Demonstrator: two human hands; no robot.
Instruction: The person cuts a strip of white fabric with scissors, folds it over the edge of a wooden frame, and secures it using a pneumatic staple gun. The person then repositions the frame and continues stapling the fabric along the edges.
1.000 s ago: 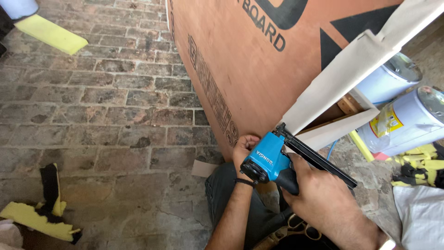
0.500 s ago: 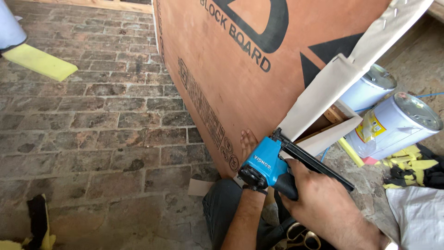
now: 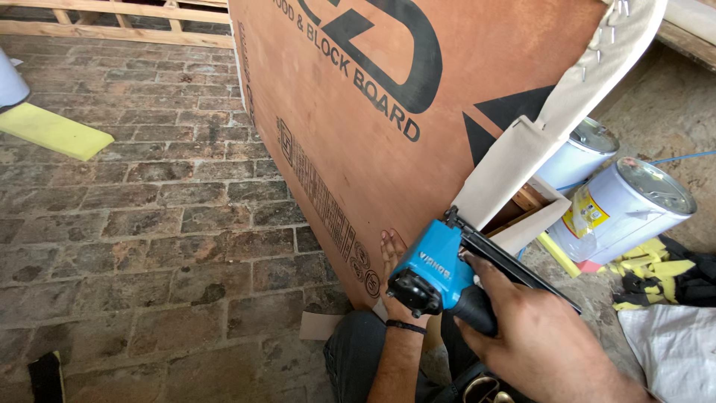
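A blue pneumatic staple gun [image 3: 436,272] is held in the right hand [image 3: 533,336], the fingers [image 3: 485,280] being wrapped tightly around its black grip, with one finger laid along the upper side near the long black magazine. The nose of the tool is directed at the lower corner of a large reddish-brown plywood board [image 3: 418,127], which stands upright on its edge on the brick floor [image 3: 149,216]. The left hand [image 3: 393,261] is pressed flat against the printed face of the board near that corner, its fingers spread wide and holding nothing; a dark band is worn at the wrist. A strip of beige fabric [image 3: 556,112] is seen folded over the slanting edge of the board, with a row of staples visible near its upper end. Compared with the view of half a second ago, the tool and both hands are found in much the same relation to the board, while the camera has been brought closer and tilted, so that more of the board face is shown. The grip and the bracing hand are thus judged to be unchanged, and the tool is judged to be kept at the same corner. Two white paint tins [image 3: 626,213] stand behind the board, with yellow and black gloves [image 3: 656,272] beside them, and a yellow block [image 3: 52,133] lies well apart on the floor.
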